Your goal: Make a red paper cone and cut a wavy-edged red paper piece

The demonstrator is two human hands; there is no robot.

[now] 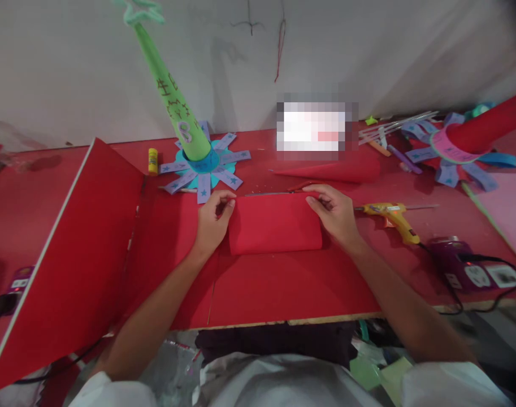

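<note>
A sheet of red paper (pixel 275 223), curved over at its near edge, lies on the red table between my hands. My left hand (pixel 217 217) pinches its far left corner between thumb and fingers. At the far right corner, my right hand (pixel 332 209) grips the paper the same way. Just behind the sheet's far edge, scissors with red handles (pixel 302 186) are partly hidden by the paper and my right fingers. To the right of my right hand lies a yellow glue gun (pixel 391 213).
A green paper cone hat (pixel 173 96) stands behind my left hand, near a yellow glue stick (pixel 153 162). A red upright panel (pixel 83 249) rises at left. Rolled red paper (pixel 338 169) lies behind. A purple power socket (pixel 465 265) and red cone hat (pixel 486 130) are at right.
</note>
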